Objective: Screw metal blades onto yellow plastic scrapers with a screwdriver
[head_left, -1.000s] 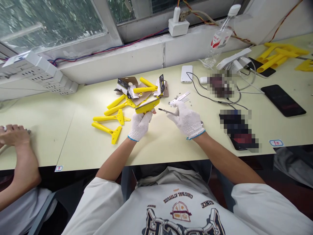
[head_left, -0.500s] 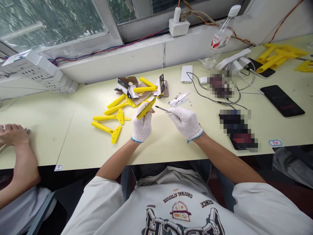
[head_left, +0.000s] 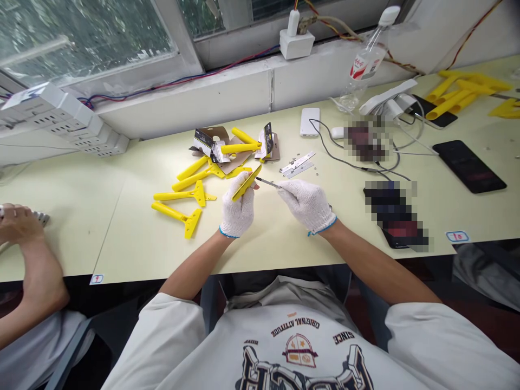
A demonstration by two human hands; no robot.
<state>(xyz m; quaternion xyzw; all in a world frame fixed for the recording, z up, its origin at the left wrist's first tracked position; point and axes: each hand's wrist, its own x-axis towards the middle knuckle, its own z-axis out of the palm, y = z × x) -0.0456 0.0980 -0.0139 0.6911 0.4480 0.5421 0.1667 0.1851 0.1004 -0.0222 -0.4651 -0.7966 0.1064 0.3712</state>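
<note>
1. Under both hands, a flat, pale yellow table [head_left: 284, 246], with a thin seam to the left of the left hand.
2. Past the table, ahead of both hands, a white ledge [head_left: 227, 95]. Above it, a big window [head_left: 89, 43] with green leaves outside.
3. Ahead of the right hand, up on the ledge, a white plug box [head_left: 296, 46] with wires.
4. Just past the left hand, opened card packs [head_left: 205, 143], brown on the inside. Across them, yellow handles [head_left: 241, 148]. Too hard to see deep inside.
5. Far to the left of the left hand, a stack of white boxes [head_left: 79, 123]. Insides hidden.
6. Far ahead and to the right of the right hand, a clear bottle [head_left: 368, 64], white cap on. Hard to tell about any drink in it.
7. Left hand [head_left: 238, 211], gloved: fingers curled round a yellow scraper [head_left: 247, 183], held up over the table.
8. Right hand [head_left: 306, 203], gloved: closed round a thin screwdriver [head_left: 267, 183], pointed at the scraper. Cannot tell if touching.
9. Left of the left hand, more scrapers [head_left: 174, 214], lying down. Just past the right hand, pale strips [head_left: 298, 164] and tiny screws.
</note>
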